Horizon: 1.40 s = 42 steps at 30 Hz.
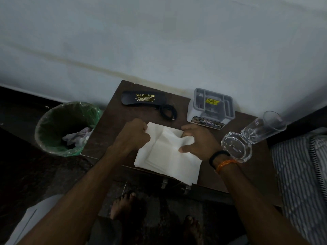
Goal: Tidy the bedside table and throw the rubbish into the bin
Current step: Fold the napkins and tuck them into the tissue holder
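Head view: white tissue stack (168,154) lies on the front half of the dark wooden bedside surface (109,131), its near corner overhanging the front edge. Both forearms reach in from below. Left hand (136,135) is fisted at the stack's far-left corner, fingers (145,129) curled tight and pinching the top sheet's edge. Right hand (196,142) sits on the right side of the stack, its fingers bent and gripping a raised fold of the top sheet, thumb pressed down on the paper; black band and orange thread on that wrist. Top sheet is lifted and creased between the two hands, lower sheets lie flat. Behind the stack, near the wall: black spectacle case (141,99) with gold print, a coiled black cable (168,112) just beside it, and a grey plastic organiser (211,107) just beyond the right hand. Right of the right wrist, a glass ashtray (236,147) sits close by, with a glass tumbler (265,127) touching or overlapping it, cannot tell which. Bare surface shows left of the stack. Off the left edge, on the floor, the green-lined bin (65,128) stands just beside the surface with crumpled rubbish inside. Striped bedding (300,183) borders the right.
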{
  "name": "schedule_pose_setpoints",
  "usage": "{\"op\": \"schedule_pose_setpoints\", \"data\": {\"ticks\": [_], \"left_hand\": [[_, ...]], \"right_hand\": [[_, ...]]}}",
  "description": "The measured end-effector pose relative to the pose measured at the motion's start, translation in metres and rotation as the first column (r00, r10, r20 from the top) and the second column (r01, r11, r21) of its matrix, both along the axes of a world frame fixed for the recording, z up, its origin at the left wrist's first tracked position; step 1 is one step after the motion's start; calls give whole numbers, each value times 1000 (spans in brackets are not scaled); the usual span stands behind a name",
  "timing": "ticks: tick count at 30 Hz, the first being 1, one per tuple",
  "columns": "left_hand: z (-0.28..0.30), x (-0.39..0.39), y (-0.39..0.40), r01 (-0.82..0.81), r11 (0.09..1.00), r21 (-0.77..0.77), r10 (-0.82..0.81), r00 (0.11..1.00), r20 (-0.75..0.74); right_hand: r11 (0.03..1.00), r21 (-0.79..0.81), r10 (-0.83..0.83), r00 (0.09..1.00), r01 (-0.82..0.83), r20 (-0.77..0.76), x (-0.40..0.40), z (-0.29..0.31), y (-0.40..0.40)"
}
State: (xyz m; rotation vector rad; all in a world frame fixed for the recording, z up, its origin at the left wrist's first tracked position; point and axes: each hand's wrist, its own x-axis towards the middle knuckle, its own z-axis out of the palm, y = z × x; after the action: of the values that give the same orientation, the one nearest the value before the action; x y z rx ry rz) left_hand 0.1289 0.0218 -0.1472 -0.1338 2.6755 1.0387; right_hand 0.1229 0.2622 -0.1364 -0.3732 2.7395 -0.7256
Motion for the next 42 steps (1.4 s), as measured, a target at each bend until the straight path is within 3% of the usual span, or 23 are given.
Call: {"op": "schedule_pose_setpoints", "data": {"ticks": [6, 17, 26, 30, 33, 37, 42], "left_hand": [[0, -2, 2, -39, 997, 64, 37, 998, 46], [14, 4, 10, -80, 988, 129, 84, 996, -27], [19, 4, 16, -2, 951, 309, 5, 1000, -8], [17, 1, 17, -50, 925, 377, 50, 999, 11], [19, 0, 19, 29, 908, 418, -53, 998, 45], [21, 5, 23, 148, 915, 375, -171, 985, 29], [24, 5, 24, 132, 968, 213, -107, 987, -122]], "right_hand": [[999, 39, 14, 999, -12, -36, -4, -7, -2], [998, 58, 0, 993, 7, -122, -1, -5, -3], [995, -85, 38, 984, -54, -174, -1, 4, -7], [978, -210, -15, 992, -13, -129, -2, 9, -4], [954, -298, -64, 994, 36, -85, -2, 13, -2], [943, -325, -100, 991, 65, -92, -3, 15, -1], [963, -260, -139, 961, 74, -240, -3, 14, -4]]}}
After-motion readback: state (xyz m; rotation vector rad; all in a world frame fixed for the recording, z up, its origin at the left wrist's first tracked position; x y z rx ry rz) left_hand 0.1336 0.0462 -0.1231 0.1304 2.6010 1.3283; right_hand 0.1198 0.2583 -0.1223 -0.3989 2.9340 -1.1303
